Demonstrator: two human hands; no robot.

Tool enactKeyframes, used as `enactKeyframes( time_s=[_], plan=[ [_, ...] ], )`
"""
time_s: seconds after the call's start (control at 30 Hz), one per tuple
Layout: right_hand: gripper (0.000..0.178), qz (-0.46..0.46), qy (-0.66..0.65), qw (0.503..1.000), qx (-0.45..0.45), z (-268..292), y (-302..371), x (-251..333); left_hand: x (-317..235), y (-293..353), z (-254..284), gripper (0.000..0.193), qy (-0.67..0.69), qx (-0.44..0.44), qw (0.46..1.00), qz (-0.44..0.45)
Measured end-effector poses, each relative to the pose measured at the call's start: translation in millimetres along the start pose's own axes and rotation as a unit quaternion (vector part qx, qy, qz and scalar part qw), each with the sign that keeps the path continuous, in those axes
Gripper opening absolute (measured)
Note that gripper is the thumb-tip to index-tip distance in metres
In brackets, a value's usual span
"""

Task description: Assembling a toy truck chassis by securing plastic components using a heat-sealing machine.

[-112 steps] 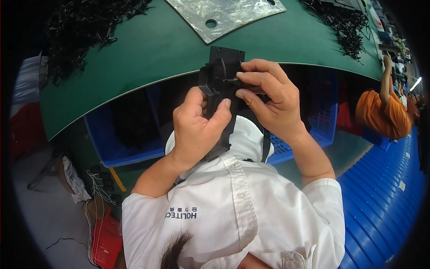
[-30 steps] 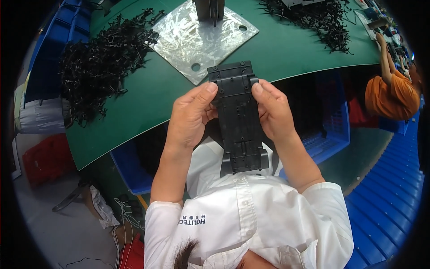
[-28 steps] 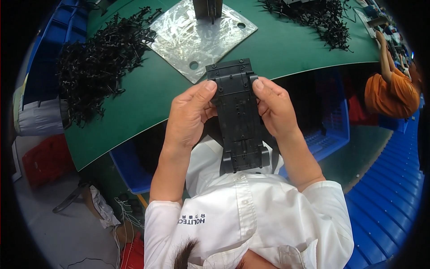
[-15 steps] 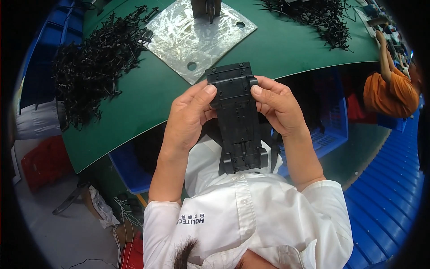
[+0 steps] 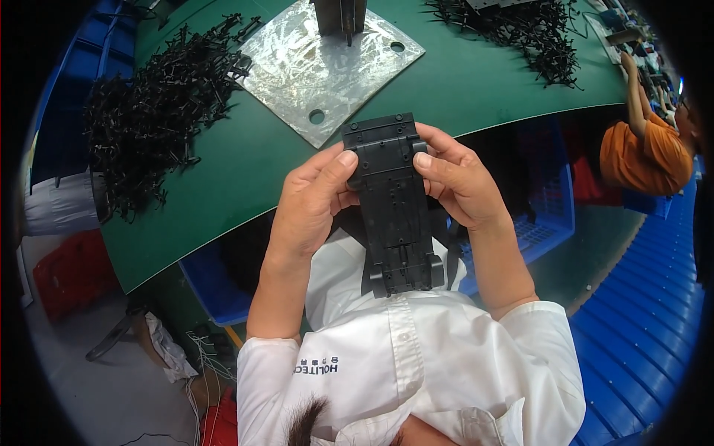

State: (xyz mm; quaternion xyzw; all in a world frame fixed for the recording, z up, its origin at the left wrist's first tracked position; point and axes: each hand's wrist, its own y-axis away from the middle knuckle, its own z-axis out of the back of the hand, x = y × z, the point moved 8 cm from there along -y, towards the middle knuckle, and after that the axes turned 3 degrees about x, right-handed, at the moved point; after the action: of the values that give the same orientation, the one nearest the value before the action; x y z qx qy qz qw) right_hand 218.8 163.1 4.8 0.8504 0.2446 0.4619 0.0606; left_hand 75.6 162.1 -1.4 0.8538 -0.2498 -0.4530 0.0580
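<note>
A long black molded plastic part (image 5: 394,204), with small holes and rounded lugs near both ends, is held in front of my body. My left hand (image 5: 316,193) grips its upper left edge, thumb on top and fingers curled beneath. On the opposite edge my right hand (image 5: 461,178) pinches it the same way. The far end of the part lies close to the near corner of a scratched metal plate (image 5: 297,89); its near end reaches my white shirt. The underside of the part and my fingertips below it are hidden.
On the green table (image 5: 201,201) a heap of thin black plastic pieces (image 5: 149,119) lies left, another heap (image 5: 543,44) at far right. A dark metal post (image 5: 338,16) rises from the plate. Blue crates (image 5: 554,178) stand below the table edge. A person in orange (image 5: 643,156) works at right.
The black part and both my hands have shifted slightly toward me in the picture. My grip stays the same, and the rest of the view has moved only slightly.
</note>
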Motion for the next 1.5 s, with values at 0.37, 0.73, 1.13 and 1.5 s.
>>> enactKeyframes(
  time_s=[0.37, 0.73, 1.13, 1.5],
  plan=[
    [0.047, 0.002, 0.024, 1.000, 0.019, 5, 0, -5, 2, 1, 4, 0.032, 0.001, 0.001, 1.000, 0.015],
    [0.040, 0.018, 0.052, 0.998, 0.022, 5, 2, 0, -2, 2, 2, 0.034, -0.012, 0.018, 1.000, 0.011],
    [0.040, -0.011, -0.004, 0.999, 0.033, 2, 1, -1, -3, 2, 3, 0.036, 0.021, 0.000, 0.999, 0.026],
    [0.039, -0.032, 0.011, 0.999, 0.000, 1, 1, -2, 0, 1, 6, 0.037, 0.028, 0.008, 0.999, 0.030]
  ],
)
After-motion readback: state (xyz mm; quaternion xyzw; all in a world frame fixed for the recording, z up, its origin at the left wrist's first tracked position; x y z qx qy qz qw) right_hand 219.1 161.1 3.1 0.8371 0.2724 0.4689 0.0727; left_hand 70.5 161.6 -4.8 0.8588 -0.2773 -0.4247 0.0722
